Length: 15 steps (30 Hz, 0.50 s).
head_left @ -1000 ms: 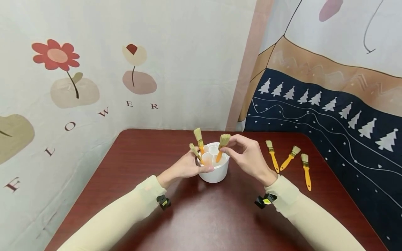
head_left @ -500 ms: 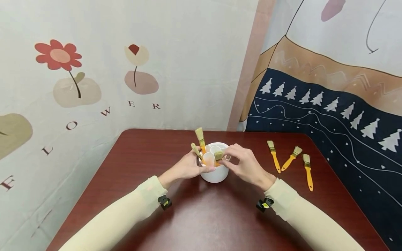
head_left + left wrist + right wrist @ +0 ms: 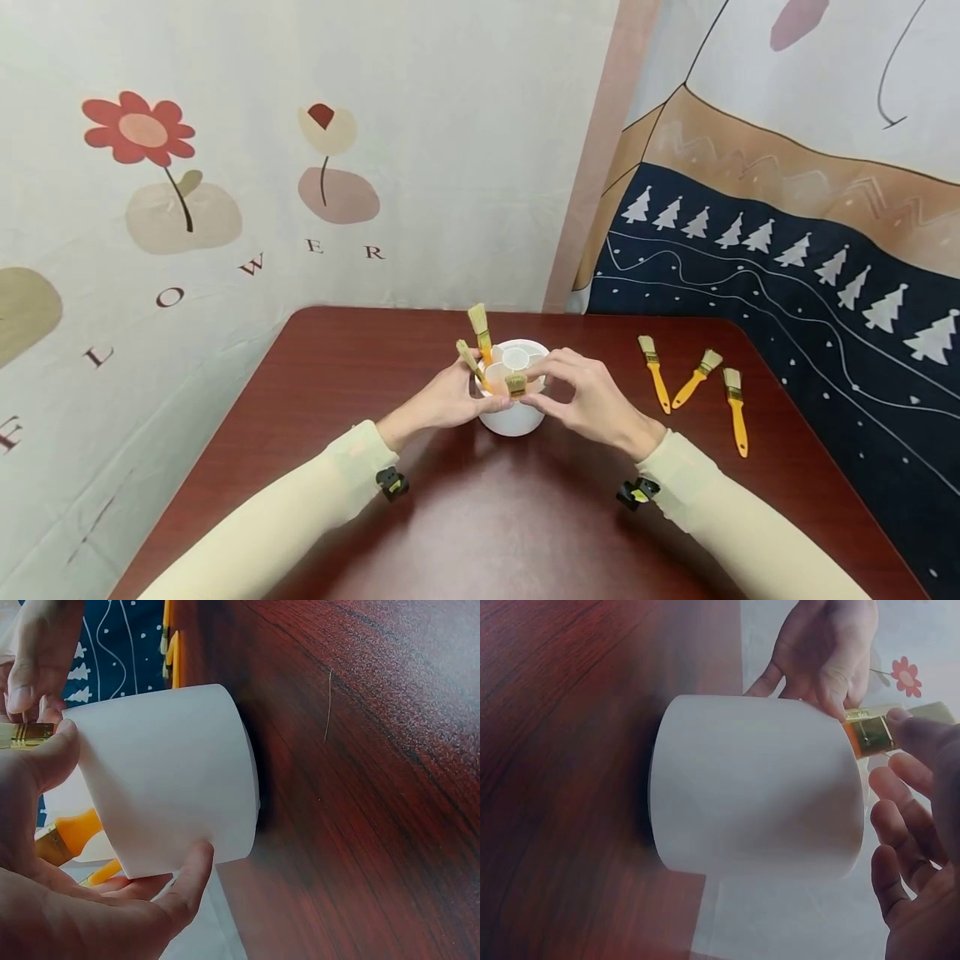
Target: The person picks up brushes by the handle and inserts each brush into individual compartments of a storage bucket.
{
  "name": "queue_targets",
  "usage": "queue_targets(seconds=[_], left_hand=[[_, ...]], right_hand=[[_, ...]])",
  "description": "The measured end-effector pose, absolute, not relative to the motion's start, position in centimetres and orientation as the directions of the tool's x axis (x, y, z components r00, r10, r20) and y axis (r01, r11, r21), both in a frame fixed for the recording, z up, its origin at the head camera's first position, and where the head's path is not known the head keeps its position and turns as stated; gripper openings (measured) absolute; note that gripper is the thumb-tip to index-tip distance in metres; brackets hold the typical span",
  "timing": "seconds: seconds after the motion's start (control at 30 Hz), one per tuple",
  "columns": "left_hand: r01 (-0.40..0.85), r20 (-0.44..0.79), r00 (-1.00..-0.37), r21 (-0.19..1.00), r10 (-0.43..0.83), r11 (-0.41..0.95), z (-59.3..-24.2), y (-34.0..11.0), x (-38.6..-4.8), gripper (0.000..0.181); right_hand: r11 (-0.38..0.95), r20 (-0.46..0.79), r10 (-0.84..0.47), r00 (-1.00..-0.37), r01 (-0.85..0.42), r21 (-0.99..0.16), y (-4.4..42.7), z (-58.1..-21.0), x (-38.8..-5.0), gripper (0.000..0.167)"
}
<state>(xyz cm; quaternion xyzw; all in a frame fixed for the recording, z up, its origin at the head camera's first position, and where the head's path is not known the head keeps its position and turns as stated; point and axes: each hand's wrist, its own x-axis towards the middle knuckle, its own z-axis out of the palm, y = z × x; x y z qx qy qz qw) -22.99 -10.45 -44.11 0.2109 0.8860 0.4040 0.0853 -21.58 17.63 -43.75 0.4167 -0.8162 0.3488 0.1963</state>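
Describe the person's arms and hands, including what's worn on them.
The left sleeve and right sleeve are long, plain and pale yellow, slightly rumpled near the wrists. The left hand and right hand wear no gloves. At the wrists sit a left camera and a right camera, both small and black with a bright yellow mark. No cables show.

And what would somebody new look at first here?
Probably the white divided pot in the middle, held in the person's left grip, with three flat paintbrushes bristles-up in it. Three more yellow-handled brushes lie on the table to its right. The big red flower, up left on the wall cloth, might catch eyes too.
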Motion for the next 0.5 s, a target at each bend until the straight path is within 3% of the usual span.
queue_targets(seconds=[0.5], left_hand=[[0.295, 0.018, -0.874, 0.815, 0.486, 0.500, -44.6, -10.7, -23.8, 0.082]], right_hand=[[0.514, 0.538, -0.387, -0.748, -0.660, -0.548, 21.1, -43.2, -22.1, 0.032]])
